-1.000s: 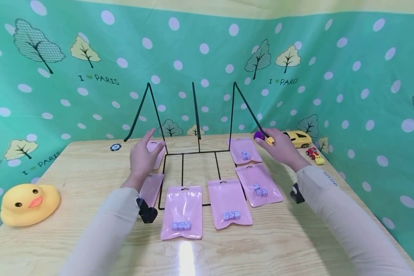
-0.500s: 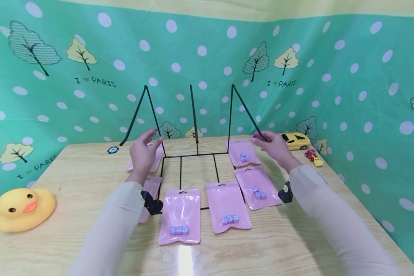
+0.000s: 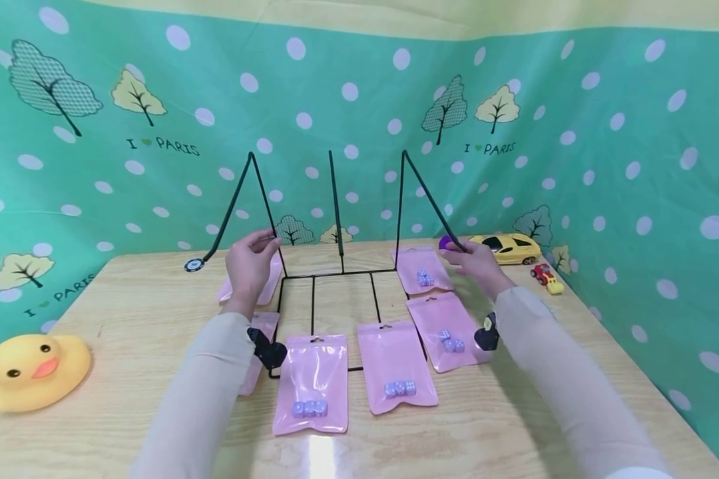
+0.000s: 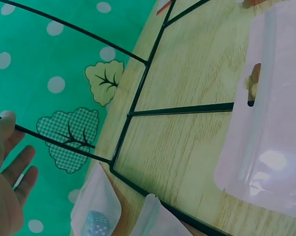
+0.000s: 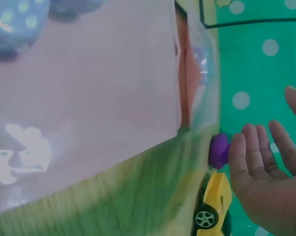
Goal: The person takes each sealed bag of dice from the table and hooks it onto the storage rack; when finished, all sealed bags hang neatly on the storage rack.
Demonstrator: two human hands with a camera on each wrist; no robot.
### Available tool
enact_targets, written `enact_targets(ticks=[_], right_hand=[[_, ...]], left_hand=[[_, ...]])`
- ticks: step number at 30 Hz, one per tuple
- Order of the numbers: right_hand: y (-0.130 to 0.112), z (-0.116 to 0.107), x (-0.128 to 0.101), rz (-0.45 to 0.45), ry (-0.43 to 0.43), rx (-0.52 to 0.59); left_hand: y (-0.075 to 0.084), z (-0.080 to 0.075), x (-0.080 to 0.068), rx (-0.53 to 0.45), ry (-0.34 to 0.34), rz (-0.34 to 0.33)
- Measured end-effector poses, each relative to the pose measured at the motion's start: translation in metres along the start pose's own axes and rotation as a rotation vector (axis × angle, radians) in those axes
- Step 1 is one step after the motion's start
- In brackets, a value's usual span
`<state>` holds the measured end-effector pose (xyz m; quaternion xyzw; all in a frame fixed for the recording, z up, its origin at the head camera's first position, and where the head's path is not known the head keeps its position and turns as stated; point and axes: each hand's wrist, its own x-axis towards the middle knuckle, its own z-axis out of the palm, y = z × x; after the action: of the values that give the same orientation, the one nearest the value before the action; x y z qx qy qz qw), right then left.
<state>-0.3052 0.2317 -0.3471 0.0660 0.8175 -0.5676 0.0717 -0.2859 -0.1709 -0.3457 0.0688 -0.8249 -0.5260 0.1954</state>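
Observation:
A black wire rack (image 3: 341, 273) with upright and slanted rods stands on the table. My left hand (image 3: 247, 266) pinches its left upright between thumb and fingers; the left wrist view shows the thumb on the rod (image 4: 64, 146). My right hand (image 3: 480, 267) is at the lower end of the right slanted rod (image 3: 434, 203). In the right wrist view its fingers (image 5: 258, 152) are extended, palm showing. Several pink zip bags lie around and over the rack's base, including a front left bag (image 3: 311, 379) and a front right bag (image 3: 397, 362), with lavender dice (image 3: 399, 388) showing through.
A yellow rubber duck (image 3: 36, 372) sits on the table's left side. Beyond my right hand are a purple round object (image 3: 445, 243), a yellow toy car (image 3: 509, 248) and a small red-and-yellow toy (image 3: 546, 278). A poker chip (image 3: 194, 265) lies at back left. A green patterned cloth (image 3: 347, 86) hangs behind.
My left thumb and fingers have closed together on the rack's left upright. My right hand has moved slightly left and down to the slanted rod's end. The view has shifted a little.

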Motion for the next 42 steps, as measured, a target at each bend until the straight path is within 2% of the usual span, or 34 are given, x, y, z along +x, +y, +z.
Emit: enact_targets(ticks=[8, 16, 25, 30, 38, 42], right_hand=[[0.014, 0.003, 0.012, 0.091, 0.021, -0.061], [0.026, 0.005, 0.027, 0.169, 0.026, -0.262], [0.02, 0.014, 0.03, 0.206, 0.004, -0.393], [0.017, 0.019, 0.03, 0.204, 0.002, -0.402], [0.016, 0.024, 0.029, 0.178, 0.034, -0.448], [0.013, 0.026, 0.028, 0.189, 0.05, -0.43]], left_hand=[[-0.003, 0.001, 0.003, 0.053, 0.005, 0.006], [-0.003, 0.003, 0.005, 0.035, 0.006, 0.011], [-0.004, 0.0, 0.005, 0.073, -0.01, -0.002], [-0.004, -0.002, 0.004, 0.093, -0.018, -0.005], [-0.004, 0.0, 0.005, 0.118, 0.006, -0.011], [-0.004, 0.0, 0.005, 0.118, 0.009, -0.014]])
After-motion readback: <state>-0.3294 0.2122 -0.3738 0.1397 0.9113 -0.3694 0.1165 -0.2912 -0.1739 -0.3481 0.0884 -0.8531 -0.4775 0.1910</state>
